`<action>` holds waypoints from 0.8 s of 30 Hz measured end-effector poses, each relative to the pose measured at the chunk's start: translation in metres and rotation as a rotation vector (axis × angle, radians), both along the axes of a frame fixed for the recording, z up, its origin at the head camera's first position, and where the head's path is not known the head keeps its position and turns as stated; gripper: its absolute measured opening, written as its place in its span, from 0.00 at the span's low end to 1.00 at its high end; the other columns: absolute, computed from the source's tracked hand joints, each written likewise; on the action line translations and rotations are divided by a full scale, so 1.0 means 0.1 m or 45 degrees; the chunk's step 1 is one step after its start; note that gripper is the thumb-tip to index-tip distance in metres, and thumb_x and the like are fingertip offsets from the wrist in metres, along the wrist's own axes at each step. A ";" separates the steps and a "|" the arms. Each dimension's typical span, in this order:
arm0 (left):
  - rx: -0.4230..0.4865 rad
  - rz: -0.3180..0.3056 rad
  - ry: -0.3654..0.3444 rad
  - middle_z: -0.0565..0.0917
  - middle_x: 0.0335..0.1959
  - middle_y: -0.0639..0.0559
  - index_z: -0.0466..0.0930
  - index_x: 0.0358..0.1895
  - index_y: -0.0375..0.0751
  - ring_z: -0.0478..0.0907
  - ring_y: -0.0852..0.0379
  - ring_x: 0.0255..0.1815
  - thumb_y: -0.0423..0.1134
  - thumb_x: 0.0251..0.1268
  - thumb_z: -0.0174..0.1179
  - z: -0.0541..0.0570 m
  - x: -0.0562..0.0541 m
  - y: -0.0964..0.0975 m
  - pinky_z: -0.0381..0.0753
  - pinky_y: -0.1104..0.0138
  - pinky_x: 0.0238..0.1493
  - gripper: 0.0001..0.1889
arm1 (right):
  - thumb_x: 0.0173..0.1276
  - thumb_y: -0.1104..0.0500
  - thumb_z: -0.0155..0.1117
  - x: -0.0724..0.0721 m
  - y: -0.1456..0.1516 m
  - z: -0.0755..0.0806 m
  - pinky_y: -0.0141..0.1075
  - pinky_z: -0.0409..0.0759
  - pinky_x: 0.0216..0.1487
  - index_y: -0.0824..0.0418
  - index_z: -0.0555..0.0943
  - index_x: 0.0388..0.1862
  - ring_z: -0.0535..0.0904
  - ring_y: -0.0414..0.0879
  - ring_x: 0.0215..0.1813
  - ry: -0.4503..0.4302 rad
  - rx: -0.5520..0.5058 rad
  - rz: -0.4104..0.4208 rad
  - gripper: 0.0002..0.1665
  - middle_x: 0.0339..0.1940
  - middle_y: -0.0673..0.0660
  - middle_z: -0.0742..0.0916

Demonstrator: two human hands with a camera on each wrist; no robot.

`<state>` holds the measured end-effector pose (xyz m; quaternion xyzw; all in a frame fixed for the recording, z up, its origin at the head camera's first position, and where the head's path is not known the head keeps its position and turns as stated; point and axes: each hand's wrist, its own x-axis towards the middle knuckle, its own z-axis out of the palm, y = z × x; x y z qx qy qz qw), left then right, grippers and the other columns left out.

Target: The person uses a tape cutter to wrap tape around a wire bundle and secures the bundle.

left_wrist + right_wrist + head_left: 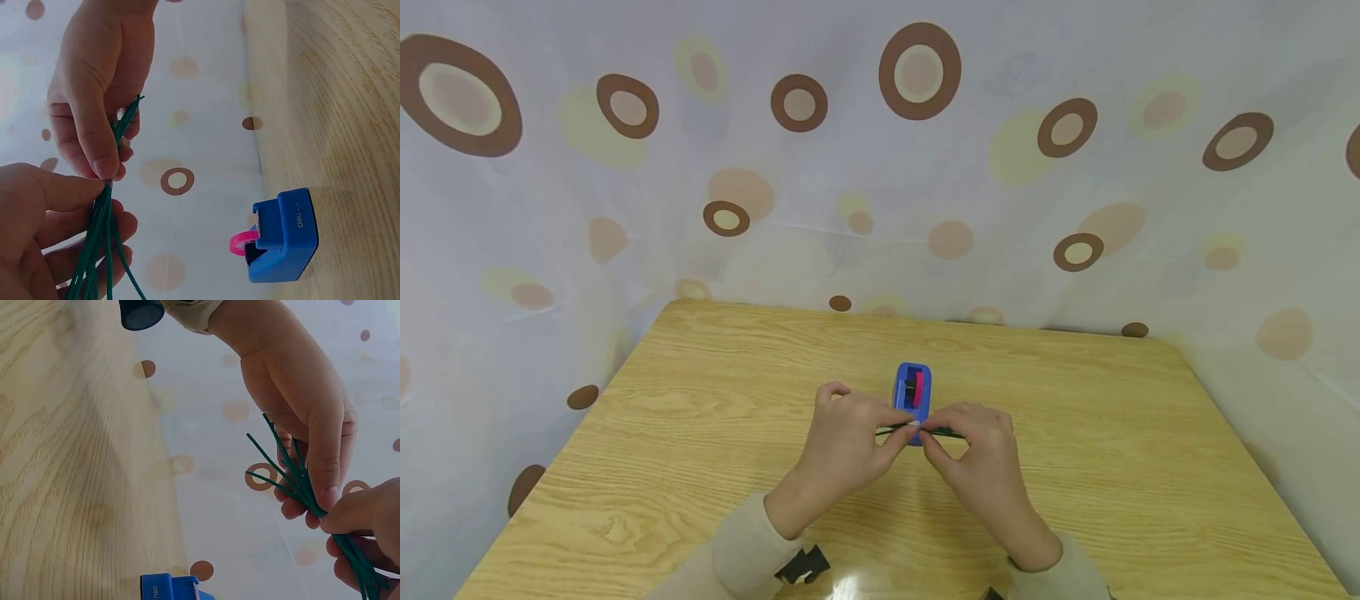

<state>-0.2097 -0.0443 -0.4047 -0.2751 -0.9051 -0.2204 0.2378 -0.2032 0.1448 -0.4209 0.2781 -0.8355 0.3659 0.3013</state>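
Observation:
Both hands meet over the middle of the table, pinching a bundle of thin green strands (94,250) between thumbs and fingers. My left hand (850,437) grips it from the left, with long ends trailing past its fingers in the left wrist view. From the other side, my right hand (981,454) holds the bundle close beside the left fingertips. In the right wrist view, loose strand ends (281,465) fan out by the left hand. A small pale bit shows at the pinch in the head view, partly hidden by fingers.
A blue tape dispenser (284,237) with a pink roll (918,389) stands on the wooden table (737,358), just beyond the hands. A patterned curtain (865,167) hangs behind and along both sides of the table. Dark straps (802,566) sit by the sleeves.

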 end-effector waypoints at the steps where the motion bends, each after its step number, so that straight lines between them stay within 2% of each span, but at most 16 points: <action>1: 0.013 -0.003 0.002 0.88 0.33 0.65 0.92 0.39 0.56 0.83 0.65 0.36 0.51 0.64 0.67 0.00 0.00 0.00 0.65 0.47 0.54 0.08 | 0.48 0.70 0.80 0.00 0.00 0.00 0.46 0.65 0.46 0.54 0.87 0.30 0.82 0.38 0.37 -0.006 -0.003 -0.001 0.14 0.32 0.43 0.87; 9: 0.077 -0.011 0.044 0.87 0.31 0.63 0.92 0.36 0.55 0.81 0.65 0.33 0.50 0.61 0.70 -0.02 0.01 0.00 0.65 0.47 0.53 0.07 | 0.50 0.68 0.79 0.01 0.01 0.00 0.47 0.65 0.46 0.55 0.87 0.32 0.82 0.41 0.39 -0.017 -0.006 -0.001 0.13 0.33 0.45 0.88; 16: 0.083 -0.029 0.063 0.87 0.31 0.64 0.92 0.36 0.55 0.81 0.65 0.33 0.49 0.60 0.70 0.00 0.02 -0.01 0.65 0.48 0.53 0.06 | 0.50 0.69 0.79 0.02 0.01 0.01 0.48 0.65 0.46 0.56 0.86 0.33 0.82 0.40 0.39 -0.016 -0.008 0.015 0.14 0.33 0.45 0.88; 24: 0.068 -0.031 0.104 0.87 0.31 0.63 0.92 0.35 0.55 0.83 0.63 0.35 0.47 0.59 0.71 0.02 0.03 -0.06 0.65 0.47 0.53 0.05 | 0.50 0.70 0.77 0.00 0.05 0.04 0.50 0.74 0.44 0.58 0.87 0.34 0.84 0.43 0.38 0.032 0.019 0.054 0.13 0.33 0.48 0.88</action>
